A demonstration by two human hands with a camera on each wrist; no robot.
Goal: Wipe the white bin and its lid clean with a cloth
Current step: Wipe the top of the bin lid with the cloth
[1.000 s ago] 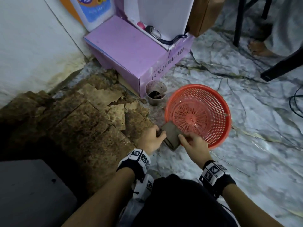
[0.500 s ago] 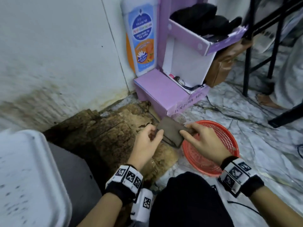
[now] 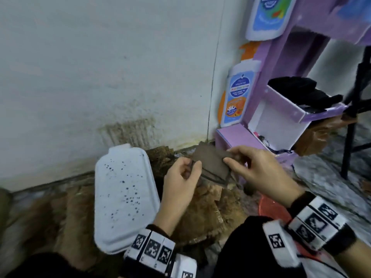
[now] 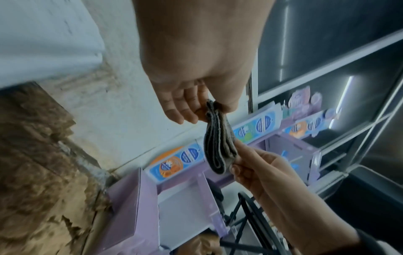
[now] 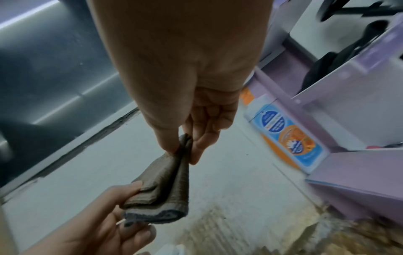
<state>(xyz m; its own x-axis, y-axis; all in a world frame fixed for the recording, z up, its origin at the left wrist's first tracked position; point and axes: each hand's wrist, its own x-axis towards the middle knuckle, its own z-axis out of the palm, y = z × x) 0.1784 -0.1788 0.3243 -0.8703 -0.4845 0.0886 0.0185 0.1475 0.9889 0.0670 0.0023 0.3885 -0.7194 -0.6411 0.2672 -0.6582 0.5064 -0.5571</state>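
A folded grey-brown cloth (image 3: 210,163) hangs in the air between both hands, in front of the wall. My left hand (image 3: 185,173) pinches its left end, and my right hand (image 3: 236,161) pinches its right end. The wrist views show the same cloth (image 4: 219,143) (image 5: 163,188) with thumb and fingers pressed on each end. The white bin lid (image 3: 124,199), speckled with dark spots, sits to the left of my left hand, close below it. The bin's body is hidden under the lid.
Crumbling brown cardboard (image 3: 202,215) covers the floor under my hands. A purple box (image 3: 232,137) and a lotion bottle (image 3: 236,97) stand against the white wall at the right. A red basket (image 3: 271,207) lies near my right wrist. A black metal frame (image 3: 353,117) stands far right.
Both hands have lifted the cloth up from beside the red basket to in front of the wall. The view has swung up and left, bringing the white lid into view.
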